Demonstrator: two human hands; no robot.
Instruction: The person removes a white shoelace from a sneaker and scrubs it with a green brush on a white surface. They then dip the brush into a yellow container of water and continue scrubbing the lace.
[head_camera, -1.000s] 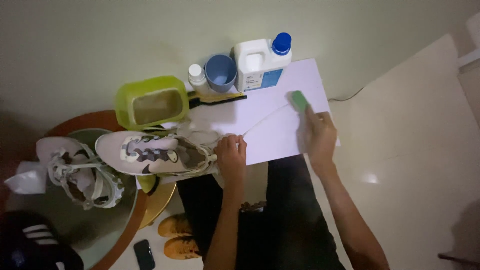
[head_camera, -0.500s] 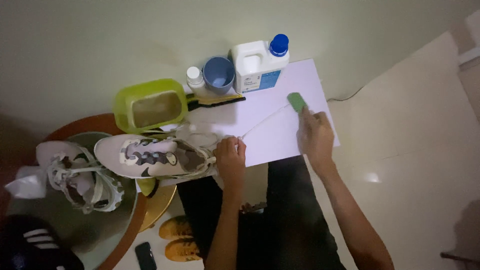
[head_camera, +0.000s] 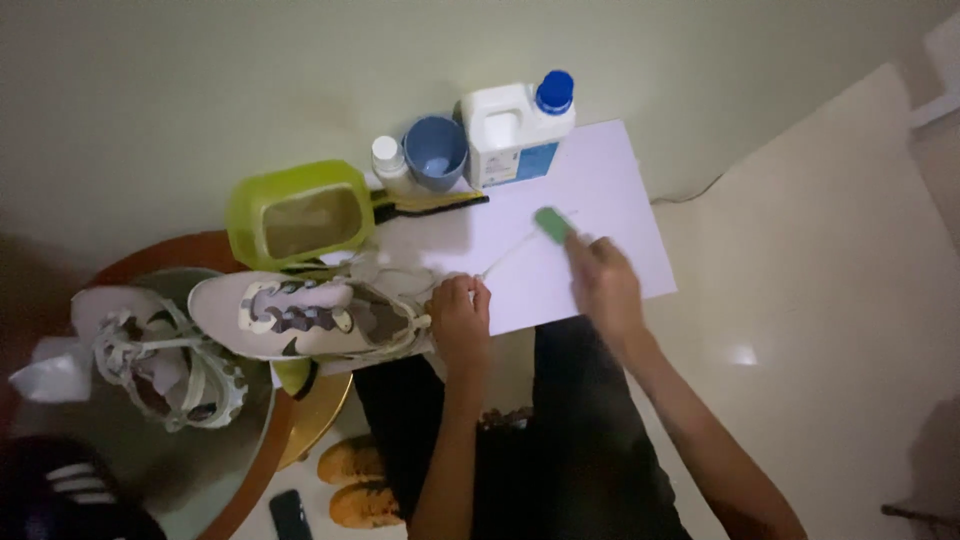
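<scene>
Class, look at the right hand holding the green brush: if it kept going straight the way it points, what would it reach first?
The right hand points its green brush up across the white sheet toward the white jug with the blue cap. That jug would likely come first, though depth is hard to judge from above.

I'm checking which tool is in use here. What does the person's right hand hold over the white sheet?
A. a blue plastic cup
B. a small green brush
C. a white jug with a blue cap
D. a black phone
B: the right hand grips a small green brush above the white sheet, while the left hand pinches a white lace.
</scene>
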